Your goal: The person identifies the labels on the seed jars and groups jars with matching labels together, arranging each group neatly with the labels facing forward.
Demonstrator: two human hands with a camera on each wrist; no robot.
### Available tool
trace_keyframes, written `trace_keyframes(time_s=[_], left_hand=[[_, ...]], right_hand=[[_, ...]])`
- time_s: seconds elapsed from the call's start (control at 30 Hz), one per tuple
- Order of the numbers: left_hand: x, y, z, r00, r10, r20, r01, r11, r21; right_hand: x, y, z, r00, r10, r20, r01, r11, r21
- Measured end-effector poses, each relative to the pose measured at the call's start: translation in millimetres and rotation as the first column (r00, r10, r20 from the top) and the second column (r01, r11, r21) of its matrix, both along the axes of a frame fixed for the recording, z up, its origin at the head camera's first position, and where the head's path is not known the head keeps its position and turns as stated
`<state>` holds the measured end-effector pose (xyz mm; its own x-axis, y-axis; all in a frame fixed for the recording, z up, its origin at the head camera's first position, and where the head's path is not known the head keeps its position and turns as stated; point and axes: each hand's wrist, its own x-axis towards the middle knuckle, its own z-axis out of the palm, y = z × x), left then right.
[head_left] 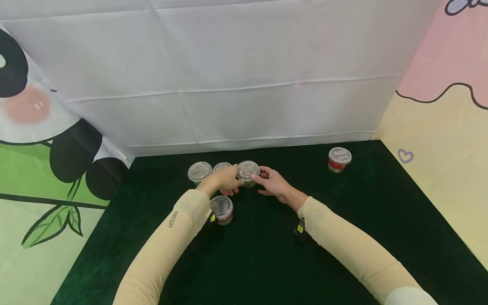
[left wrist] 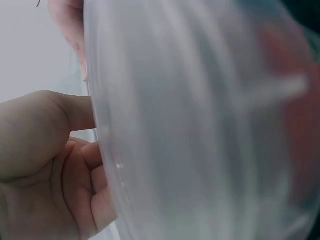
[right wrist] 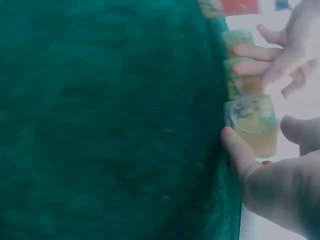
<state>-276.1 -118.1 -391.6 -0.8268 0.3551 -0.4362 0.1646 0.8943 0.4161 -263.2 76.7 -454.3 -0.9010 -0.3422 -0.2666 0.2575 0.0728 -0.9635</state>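
In the head view, a round clear plastic tub (head_left: 248,168) with a lid stands at the right end of a row near the table's back. My right hand (head_left: 275,183) holds it from the right, thumb and fingers on opposite sides. From the left, my left hand (head_left: 228,178) reaches in with its fingers stretched out at the tub's edge. It partly covers the middle tub (head_left: 221,165); the left tub (head_left: 199,171) stands beside that one. A red-labelled tub (head_left: 222,206) sits under the left wrist and fills much of the left wrist view, blurred.
Another red-labelled tub (head_left: 339,159) stands alone at the back right of the dark green table (head_left: 259,254). A white cloth wall (head_left: 244,84) rises directly behind the table, with printed panels at both sides.
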Motion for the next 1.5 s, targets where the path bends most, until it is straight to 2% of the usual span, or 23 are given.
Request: trace_keyframes(time_s=[0.13, 0.23, 0.33, 0.47, 0.53, 0.67, 0.73, 0.8, 0.87, 0.9, 0.93, 1.0, 1.1, 1.17, 1.27, 1.33, 1.4, 1.5], left_hand=[[4.6, 4, 5.7, 1.0, -0.007, 0.015, 0.007, 1.0, 0.006], [9.1, 11, 15.0, 0.999, -0.041, -0.017, 0.041, 0.999, 0.026], [12.5, 19, 25.2, 0.99, -0.103, -0.101, 0.108, 0.993, 0.052], [16.9, 37, 37.6, 0.954, -0.162, -0.252, 0.195, 0.975, 0.109], [19.2, 49, 40.9, 0.931, -0.174, -0.32, 0.232, 0.96, 0.154], [23.2, 74, 39.3, 0.888, -0.222, -0.402, 0.331, 0.917, 0.225], [24.3, 88, 34.0, 0.869, -0.255, -0.423, 0.376, 0.898, 0.23], [24.8, 103, 27.0, 0.858, -0.286, -0.427, 0.409, 0.883, 0.231], [23.9, 118, 18.9, 0.856, -0.304, -0.417, 0.424, 0.876, 0.232], [22.9, 126, 14.8, 0.857, -0.31, -0.411, 0.427, 0.874, 0.233], [21.5, 135, 10.6, 0.862, -0.313, -0.4, 0.428, 0.871, 0.241], [18.6, 152, 3.8, 0.881, -0.303, -0.363, 0.414, 0.866, 0.28], [15.4, 179, -9.6, 0.912, -0.272, -0.306, 0.373, 0.862, 0.344], [13.6, 196, -19.9, 0.937, -0.225, -0.268, 0.322, 0.852, 0.412], [10.8, 222, -37.4, 0.957, -0.127, -0.26, 0.248, 0.825, 0.508], [9.2, 235, -48.1, 0.963, -0.055, -0.263, 0.201, 0.798, 0.569], [8.7, 246, -57.5, 0.962, 0.008, -0.272, 0.164, 0.781, 0.602], [9.2, 254, -67.9, 0.963, 0.066, -0.261, 0.116, 0.772, 0.625]], right_hand=[[-1.3, 6, 3.8, 0.999, 0.004, -0.051, -0.002, 0.999, 0.046], [-0.1, 14, 7.9, 0.993, 0.018, -0.114, -0.007, 0.995, 0.096], [2.4, 27, 18.0, 0.988, 0.035, -0.15, -0.019, 0.994, 0.108], [0.8, 54, 28.4, 0.968, 0.047, -0.246, -0.014, 0.991, 0.134], [-0.5, 71, 33.3, 0.941, 0.058, -0.332, 0.006, 0.982, 0.188], [-5.9, 110, 36.5, 0.851, 0.092, -0.518, 0.106, 0.935, 0.339], [-5.8, 131, 39.0, 0.804, 0.117, -0.583, 0.177, 0.889, 0.422], [-3.7, 151, 41.4, 0.763, 0.141, -0.631, 0.25, 0.836, 0.489], [0.1, 169, 43.4, 0.733, 0.159, -0.661, 0.317, 0.78, 0.539], [1.4, 178, 43.6, 0.726, 0.162, -0.668, 0.346, 0.754, 0.558], [2.8, 186, 43.4, 0.724, 0.157, -0.672, 0.368, 0.737, 0.568], [4.6, 201, 41.5, 0.731, 0.131, -0.67, 0.401, 0.712, 0.576], [7.1, 218, 33.5, 0.76, 0.067, -0.646, 0.423, 0.704, 0.571], [8.4, 228, 27.0, 0.776, 0.034, -0.63, 0.427, 0.707, 0.563], [9.5, 240, 18.0, 0.789, 0.018, -0.614, 0.416, 0.72, 0.555], [8.8, 246, 12.1, 0.799, 0.026, -0.601, 0.396, 0.73, 0.558], [7.9, 249, 6.9, 0.822, 0.022, -0.569, 0.355, 0.762, 0.542], [6.4, 252, -0.2, 0.861, -0.004, -0.509, 0.298, 0.816, 0.496]])
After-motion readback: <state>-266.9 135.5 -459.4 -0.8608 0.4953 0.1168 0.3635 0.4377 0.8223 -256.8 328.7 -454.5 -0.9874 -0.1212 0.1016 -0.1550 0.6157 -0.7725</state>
